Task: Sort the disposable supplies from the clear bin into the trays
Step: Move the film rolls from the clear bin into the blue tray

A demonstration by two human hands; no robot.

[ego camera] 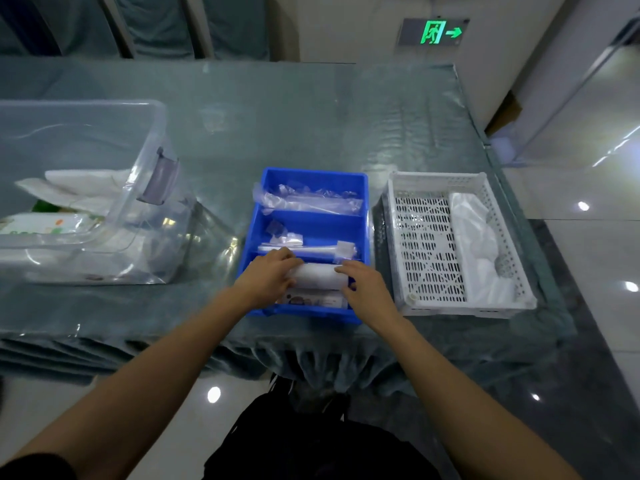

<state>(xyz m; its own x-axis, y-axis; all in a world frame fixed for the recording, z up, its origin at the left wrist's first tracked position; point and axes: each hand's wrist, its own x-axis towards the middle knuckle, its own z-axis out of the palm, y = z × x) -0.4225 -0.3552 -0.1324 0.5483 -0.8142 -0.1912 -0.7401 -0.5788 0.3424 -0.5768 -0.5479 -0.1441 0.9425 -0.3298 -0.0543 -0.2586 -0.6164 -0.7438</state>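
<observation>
Blue plastic forms the divided tray (277, 188) at the middle of the bench (311, 116), which is draped in a teal cloth under a clear sheet. Both hands work in the tray's nearest compartment. The left hand (266, 278) and the right hand (369, 289) hold the two ends of a white roll (320, 275), which lies crosswise over that compartment; the fingers of each grip curl round its end, thumbs below. Just under the roll, against the tray's near wall, lies a flat printed packet (311, 300) (its lettering is too blurred to read). The middle compartment holds small clear-wrapped items (284, 237) and a long white wrapped piece (311, 250); the far compartment holds crinkled clear packets (308, 200).

Just beside the blue tray on the right stands a white slotted basket (426, 244), with white folded fabric or bagged material (476, 247) lying along its right half. Well apart on the left sits the clear bin (104, 140), its grey latch (161, 176) on the side facing the trays. Inside it are white folded cloths or papers (76, 188) and a pack with green and orange print (45, 225).

Beyond the bench a green exit sign (440, 32) glows on the wall.
</observation>
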